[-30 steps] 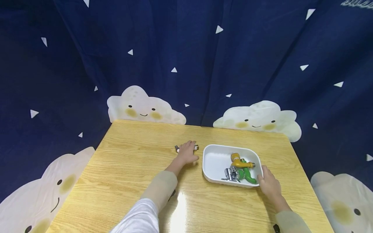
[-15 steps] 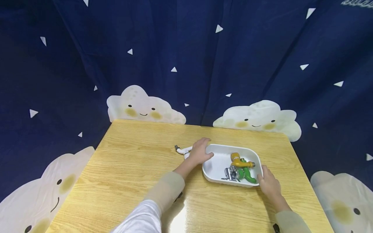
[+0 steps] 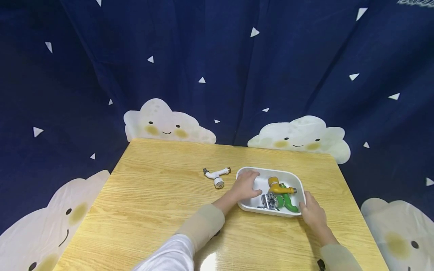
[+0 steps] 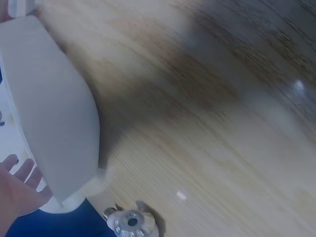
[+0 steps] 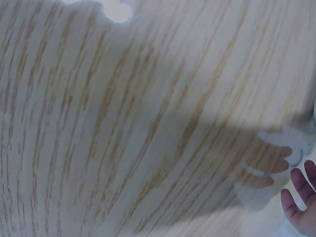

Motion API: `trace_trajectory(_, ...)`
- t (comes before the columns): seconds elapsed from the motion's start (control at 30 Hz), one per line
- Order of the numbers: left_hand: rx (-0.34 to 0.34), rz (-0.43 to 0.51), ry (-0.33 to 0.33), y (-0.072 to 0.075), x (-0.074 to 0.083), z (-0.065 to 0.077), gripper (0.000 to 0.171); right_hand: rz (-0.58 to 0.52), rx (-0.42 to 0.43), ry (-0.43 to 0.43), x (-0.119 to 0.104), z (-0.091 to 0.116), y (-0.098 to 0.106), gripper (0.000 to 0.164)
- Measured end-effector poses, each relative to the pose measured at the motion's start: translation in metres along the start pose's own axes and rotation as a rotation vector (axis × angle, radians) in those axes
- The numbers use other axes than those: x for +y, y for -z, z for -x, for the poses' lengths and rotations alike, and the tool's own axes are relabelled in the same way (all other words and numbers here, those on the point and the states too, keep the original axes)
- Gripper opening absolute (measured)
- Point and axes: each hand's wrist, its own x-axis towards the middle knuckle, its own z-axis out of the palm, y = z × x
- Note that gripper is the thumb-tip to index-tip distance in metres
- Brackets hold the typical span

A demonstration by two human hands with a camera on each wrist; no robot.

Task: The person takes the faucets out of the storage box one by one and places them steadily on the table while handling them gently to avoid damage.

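Observation:
A white plastic basin [image 3: 249, 207] stands on the wooden table, holding a yellow tap [image 3: 278, 189], a green tap [image 3: 289, 205] and shiny chrome metal pieces [image 3: 269, 201]. My left hand [image 3: 246, 185] reaches over the basin's left rim with fingers spread, left of the chrome pieces; nothing shows in it. Its fingers overlap the basin wall [image 4: 54, 108] in the left wrist view. At the right rim, my right hand [image 3: 313, 213] holds the basin, thumb on the inner side. A white tap [image 3: 217, 176] lies on the table left of the basin; its round end [image 4: 132, 224] shows in the left wrist view.
The wood-grain table [image 3: 152, 195] extends around the basin, with its far edge against a dark blue curtain [image 3: 217, 56] printed with clouds and triangles. Light sleeves [image 3: 201, 226] cover the forearms.
My left hand has moved right from the white tap to over the basin, leaving the tap lying where it was. My right hand and the basin have stayed in place.

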Motion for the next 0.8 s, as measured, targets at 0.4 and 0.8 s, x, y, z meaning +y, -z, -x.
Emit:
trace_trajectory(0.4,-0.124,-0.075,-0.023,-0.016,0.019,-0.004,0.07,-0.002,0.004,0.005,0.0,0.0,-0.001,0.046)
trace_trajectory(0.8,-0.23,0.009,0.046,-0.029,0.033,-0.005,0.072,0.002,0.028,0.022,0.001,-0.001,-0.001,0.044)
